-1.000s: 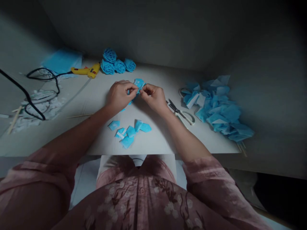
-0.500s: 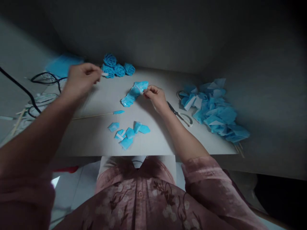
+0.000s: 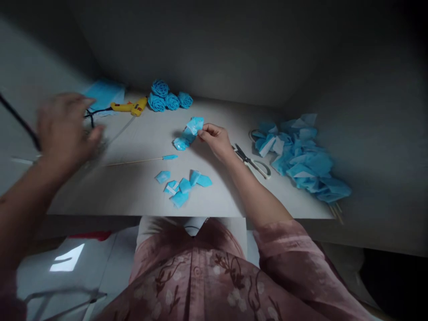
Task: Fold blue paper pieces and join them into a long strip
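Pinched between the thumb and fingers of my right hand (image 3: 214, 139) is a curled blue paper strip (image 3: 191, 130), shiny in places, its far end resting low over the table. My left hand (image 3: 67, 127), smeared by motion, is over the cluttered left side, thumb and fingers apart. To the right of it lies a yellow glue gun (image 3: 138, 107) with a black cord. A thin stick (image 3: 140, 161) with a blue-wrapped tip points toward the middle. Nearer me lie several cut blue paper pieces (image 3: 184, 185).
Several blue paper roses (image 3: 172, 101) are grouped at the back. Scissors (image 3: 252, 162) lie right of my right forearm, beside a heap of blue paper flowers on sticks (image 3: 307, 165). A flat blue sheet (image 3: 107, 91) is at back left. Walls rise behind and right.
My left hand has swung left, away from the roses, uncovering the glue gun. The white bit it pinched earlier is no longer visible. My right hand keeps the blue strip, now slightly more curled.
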`<move>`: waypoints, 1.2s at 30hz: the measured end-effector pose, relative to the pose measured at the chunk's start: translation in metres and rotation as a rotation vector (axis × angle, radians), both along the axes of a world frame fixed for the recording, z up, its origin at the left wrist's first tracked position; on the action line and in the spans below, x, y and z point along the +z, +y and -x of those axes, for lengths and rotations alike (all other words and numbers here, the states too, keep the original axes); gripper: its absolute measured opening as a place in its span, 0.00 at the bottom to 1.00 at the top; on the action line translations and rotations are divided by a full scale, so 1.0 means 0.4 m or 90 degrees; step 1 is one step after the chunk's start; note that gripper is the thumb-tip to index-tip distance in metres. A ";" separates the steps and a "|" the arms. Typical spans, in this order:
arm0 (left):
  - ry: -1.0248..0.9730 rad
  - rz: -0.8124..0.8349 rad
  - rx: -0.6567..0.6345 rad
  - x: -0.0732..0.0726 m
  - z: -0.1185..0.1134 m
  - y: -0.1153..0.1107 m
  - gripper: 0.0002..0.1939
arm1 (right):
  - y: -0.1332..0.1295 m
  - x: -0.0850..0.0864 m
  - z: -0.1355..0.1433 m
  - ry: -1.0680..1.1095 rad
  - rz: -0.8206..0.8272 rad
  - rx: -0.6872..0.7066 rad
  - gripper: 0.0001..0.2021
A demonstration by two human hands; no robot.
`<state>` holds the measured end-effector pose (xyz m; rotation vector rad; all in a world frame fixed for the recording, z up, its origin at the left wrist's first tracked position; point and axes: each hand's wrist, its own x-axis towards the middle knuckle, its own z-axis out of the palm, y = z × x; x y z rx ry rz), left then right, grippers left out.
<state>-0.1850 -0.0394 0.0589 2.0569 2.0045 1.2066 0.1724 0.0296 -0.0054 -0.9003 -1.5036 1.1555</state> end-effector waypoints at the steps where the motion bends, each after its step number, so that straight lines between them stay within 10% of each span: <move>1: 0.004 -0.015 -0.035 -0.009 -0.048 0.016 0.32 | -0.005 0.004 0.003 0.002 -0.005 0.010 0.21; 6: -0.373 0.267 -0.303 -0.069 -0.290 0.094 0.26 | -0.025 0.022 0.013 0.006 -0.016 0.013 0.25; 11: -0.502 0.272 -0.349 -0.086 -0.400 0.128 0.14 | -0.018 0.021 0.001 -0.008 -0.009 0.007 0.23; 27: -0.407 0.330 -0.380 -0.008 -0.384 0.146 0.15 | 0.025 0.100 -0.062 -0.101 -0.069 -0.006 0.14; 31: -0.428 0.320 -0.327 -0.044 -0.332 0.194 0.17 | 0.036 0.117 -0.105 -0.039 -0.074 -0.084 0.18; 36: -0.074 0.335 -0.188 -0.100 -0.286 0.247 0.22 | 0.036 0.121 -0.130 0.027 -0.017 -0.129 0.20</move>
